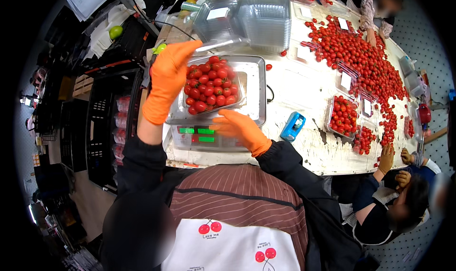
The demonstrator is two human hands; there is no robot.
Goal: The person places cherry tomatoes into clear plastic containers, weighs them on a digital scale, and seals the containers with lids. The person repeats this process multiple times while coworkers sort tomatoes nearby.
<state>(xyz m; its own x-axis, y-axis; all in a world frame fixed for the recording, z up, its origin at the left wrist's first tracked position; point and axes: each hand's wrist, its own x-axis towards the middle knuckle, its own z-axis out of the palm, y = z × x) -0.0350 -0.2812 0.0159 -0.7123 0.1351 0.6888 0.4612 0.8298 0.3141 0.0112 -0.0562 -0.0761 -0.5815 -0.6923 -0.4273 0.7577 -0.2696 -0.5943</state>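
A clear plastic clamshell box (213, 87) full of red cherry tomatoes sits slightly askew on the metal pan (258, 89) of a digital scale. Its raised lid (224, 45) is blurred at the box's far side. My left hand (169, 78), in an orange glove, is at the left of the box, fingertips at the lid's left end and seemingly pinching it. My right hand (244, 130), gloved alike, hovers at the pan's near edge with nothing in it. It partly covers the scale's lit green display (196, 130).
Stacked clear boxes (265, 22) stand beyond the scale. A blue tape dispenser (293, 126) lies to its right. Loose tomatoes (356, 50) and a filled box (342, 116) spread rightward, where co-workers' hands (385, 159) are. At left, a black crate (110, 128) holds packed boxes.
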